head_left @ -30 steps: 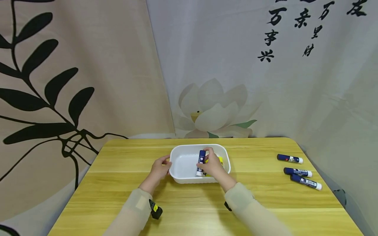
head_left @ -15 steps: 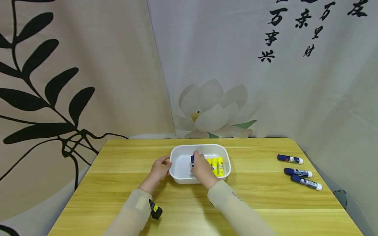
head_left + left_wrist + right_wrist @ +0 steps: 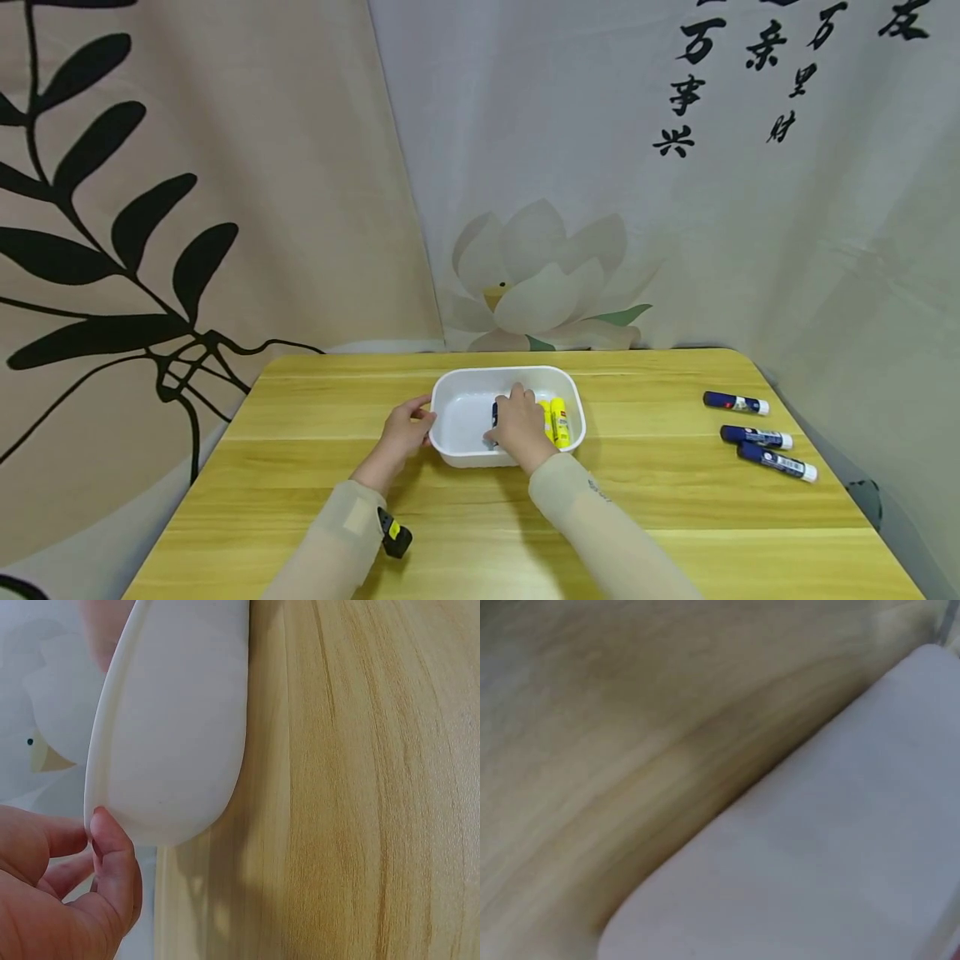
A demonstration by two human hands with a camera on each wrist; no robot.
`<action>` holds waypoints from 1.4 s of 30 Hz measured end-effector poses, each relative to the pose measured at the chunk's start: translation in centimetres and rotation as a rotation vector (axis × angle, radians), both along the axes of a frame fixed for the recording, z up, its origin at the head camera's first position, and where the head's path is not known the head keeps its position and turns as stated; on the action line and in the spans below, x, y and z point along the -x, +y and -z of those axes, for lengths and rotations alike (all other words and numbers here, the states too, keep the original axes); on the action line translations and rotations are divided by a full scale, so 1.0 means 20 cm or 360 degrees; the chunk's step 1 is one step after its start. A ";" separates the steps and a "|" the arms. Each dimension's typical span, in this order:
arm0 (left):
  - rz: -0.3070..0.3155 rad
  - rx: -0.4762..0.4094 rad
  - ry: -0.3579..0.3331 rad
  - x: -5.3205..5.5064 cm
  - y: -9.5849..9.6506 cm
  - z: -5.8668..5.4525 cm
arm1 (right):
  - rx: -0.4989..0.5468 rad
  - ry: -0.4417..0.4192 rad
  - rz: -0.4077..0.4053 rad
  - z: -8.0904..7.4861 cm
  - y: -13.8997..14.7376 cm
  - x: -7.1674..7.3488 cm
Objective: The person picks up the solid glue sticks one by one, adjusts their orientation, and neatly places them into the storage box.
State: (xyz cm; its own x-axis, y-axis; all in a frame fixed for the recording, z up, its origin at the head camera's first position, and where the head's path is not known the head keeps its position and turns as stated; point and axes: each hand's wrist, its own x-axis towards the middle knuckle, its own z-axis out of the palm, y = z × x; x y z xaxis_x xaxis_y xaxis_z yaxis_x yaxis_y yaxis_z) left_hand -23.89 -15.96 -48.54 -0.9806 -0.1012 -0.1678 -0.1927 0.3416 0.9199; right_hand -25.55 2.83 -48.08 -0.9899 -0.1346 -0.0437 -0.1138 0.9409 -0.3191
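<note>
The head view places the right hand inside the white tray, partly covering a dark blue stick; its grip cannot be determined. Yellow sticks lie beside it. The right wrist view records only blurred tray wall and worktop. The left wrist view alone details the left hand, thumb and finger pinching the tray rim.

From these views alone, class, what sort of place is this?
Probably an indoor work corner: a wood-grain table bearing a white tray stands before a printed backdrop, apparently cloth.
</note>
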 end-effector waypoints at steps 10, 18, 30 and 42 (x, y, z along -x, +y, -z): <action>-0.0014 -0.0040 0.0012 0.00 0.00 0.01 | -0.0048 0.0073 -0.0101 0.00 0.04 -0.01; -0.0020 -0.0037 0.0017 -0.01 0.01 0.00 | 0.0206 0.0257 -0.0173 -0.06 0.19 -0.06; -0.0021 -0.0023 0.0006 0.00 0.01 0.01 | 0.0639 0.0345 -0.0398 -0.13 0.63 -0.14; -0.0022 -0.0009 -0.0005 0.00 0.01 0.01 | 0.0438 0.0381 -0.0375 -0.04 1.11 -0.24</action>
